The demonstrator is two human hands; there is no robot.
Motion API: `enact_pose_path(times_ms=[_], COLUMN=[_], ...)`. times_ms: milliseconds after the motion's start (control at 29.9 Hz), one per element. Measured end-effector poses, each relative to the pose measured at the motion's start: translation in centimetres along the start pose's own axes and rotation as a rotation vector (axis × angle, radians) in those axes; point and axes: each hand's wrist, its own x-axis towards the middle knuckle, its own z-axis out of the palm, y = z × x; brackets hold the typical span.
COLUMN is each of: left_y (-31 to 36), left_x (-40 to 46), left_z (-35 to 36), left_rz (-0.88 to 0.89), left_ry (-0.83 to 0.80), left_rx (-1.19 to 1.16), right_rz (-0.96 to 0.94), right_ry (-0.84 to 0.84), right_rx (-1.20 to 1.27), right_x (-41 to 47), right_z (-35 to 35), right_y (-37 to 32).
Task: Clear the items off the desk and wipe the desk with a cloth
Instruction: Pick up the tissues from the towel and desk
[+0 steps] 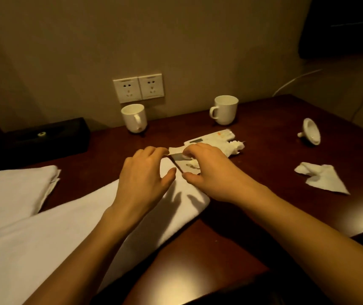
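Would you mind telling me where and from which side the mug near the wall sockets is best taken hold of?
Grip the mug by its handle. The handle faces forward and slightly right, toward the person, so come from the front. The mug stands upright with bare desk before it, and the left hand looks nearer.

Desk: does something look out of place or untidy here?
Yes. A white lid lies tipped on its side at the right, away from both cups. Crumpled tissues lie loose on the desk.
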Motion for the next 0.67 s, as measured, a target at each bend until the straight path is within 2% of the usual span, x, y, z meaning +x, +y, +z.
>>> enact_pose_path(times_ms=[167,401,668], left_y=[2.0,1.8,1.5], left_x=[4.8,8.9,9.4], left_z=[5.0,10.8,11.5], left_rz=[0.066,0.053,0.061], left_ry=[-0.103,-0.301,-0.302], left_rx=[-0.012,0.060,-0.090], right_rz=[0.088,0.276,0.350], right_ry=[-0.010,-0.053,-0.066], right_rx=[-0.026,-0.177,-0.174], right_x=[1.7,4.2,5.3], right_z=[-0.2,0.9,2.0], right_y=[5.4,11.8,13.4])
